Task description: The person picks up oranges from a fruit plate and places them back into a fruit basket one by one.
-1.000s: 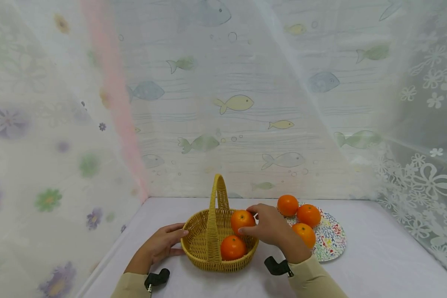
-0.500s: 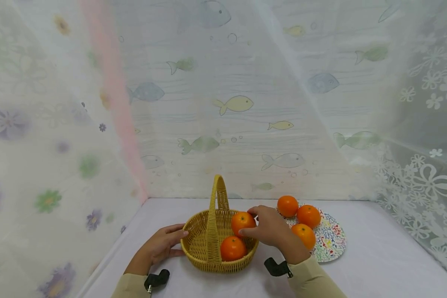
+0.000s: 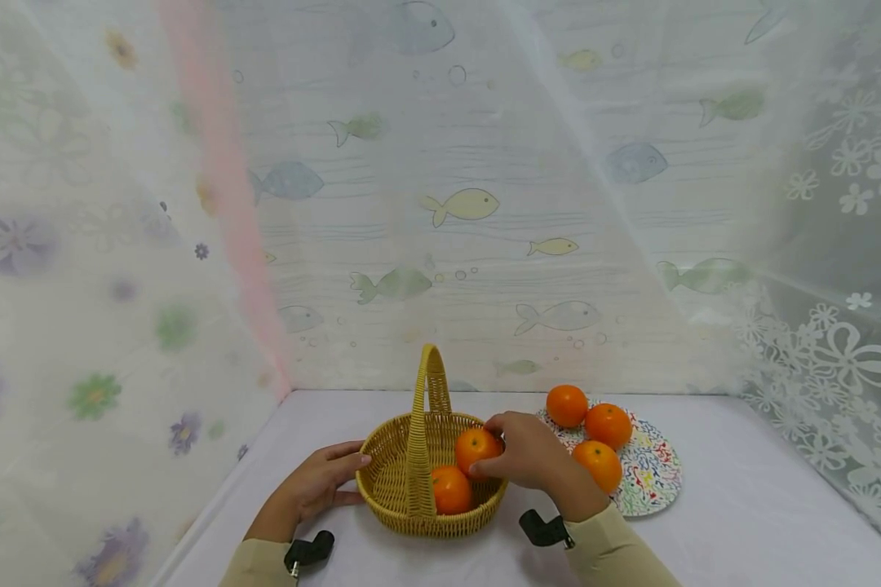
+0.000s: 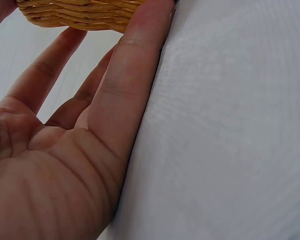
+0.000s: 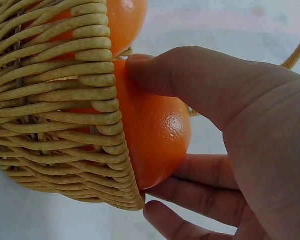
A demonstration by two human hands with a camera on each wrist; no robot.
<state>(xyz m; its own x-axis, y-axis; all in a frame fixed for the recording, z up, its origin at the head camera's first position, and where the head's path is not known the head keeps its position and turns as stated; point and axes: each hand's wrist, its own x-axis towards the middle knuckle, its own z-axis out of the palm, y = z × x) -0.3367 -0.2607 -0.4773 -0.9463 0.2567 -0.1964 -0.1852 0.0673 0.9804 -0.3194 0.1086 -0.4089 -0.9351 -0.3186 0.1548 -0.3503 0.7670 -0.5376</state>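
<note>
A yellow wicker basket with a tall handle stands on the white table. My right hand grips an orange just inside its right rim, thumb on the near side, fingers around the back. In the right wrist view, this orange sits partly below the woven rim. Beside it in the basket lies a second orange, partly hidden by the handle. My left hand touches the basket's left side with fairly straight fingers; in the left wrist view, the fingertips meet the wicker low near the tabletop.
To the right, a round plate with a colourful speckled pattern holds several oranges, among them a front orange partly behind my right forearm. Patterned curtains surround the table at the back and sides.
My right hand has lowered the orange a little deeper into the basket. The other orange in the basket has shifted slightly left towards the handle. My left hand has stayed put.
</note>
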